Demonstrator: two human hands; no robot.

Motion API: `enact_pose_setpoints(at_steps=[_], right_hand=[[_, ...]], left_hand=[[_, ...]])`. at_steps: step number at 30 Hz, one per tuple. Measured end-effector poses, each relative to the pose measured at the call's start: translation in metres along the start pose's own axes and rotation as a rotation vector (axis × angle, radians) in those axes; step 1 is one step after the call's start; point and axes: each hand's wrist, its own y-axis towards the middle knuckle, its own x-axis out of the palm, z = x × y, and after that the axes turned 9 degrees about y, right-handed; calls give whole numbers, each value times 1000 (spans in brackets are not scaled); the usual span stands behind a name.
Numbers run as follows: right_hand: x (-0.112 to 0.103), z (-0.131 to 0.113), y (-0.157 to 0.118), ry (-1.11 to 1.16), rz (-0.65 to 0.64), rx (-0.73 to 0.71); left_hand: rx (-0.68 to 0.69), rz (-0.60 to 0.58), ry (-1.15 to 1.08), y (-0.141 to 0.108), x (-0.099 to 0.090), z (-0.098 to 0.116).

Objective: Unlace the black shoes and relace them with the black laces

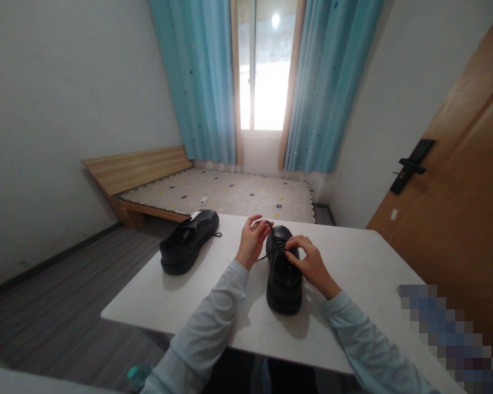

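A black lace-up shoe (284, 293) stands on the white table, its heel toward me and its toe pointing away. My left hand (253, 239) is at the left of its laces, thumb and fingers pinching a dark shoelace (271, 232) that rises from the shoe. At the right side of the lacing, my right hand (310, 261) has thumb and index finger closed on the lace near the shoe's opening. Another black shoe (184, 249) sits farther left on the table, angled, with a small lace loop sticking out at its right side.
The white table (353, 257) reaches toward a bed (246, 191) with a patterned mattress, on which lies a small white object (204, 201). A wooden door (447, 180) stands at the right. Blue curtains (320, 82) flank the window. A pixelated patch covers the lower right.
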Motion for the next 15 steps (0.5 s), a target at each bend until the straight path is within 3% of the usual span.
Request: enact_pose_setpoints(at_steps=[7,15], right_hand=[[0,-10,2,222,32,194],[3,-9,0,46,-46,130]], left_hand=[[39,-21,15,-1,1,-1],[36,-114,163,-9,9,-1]])
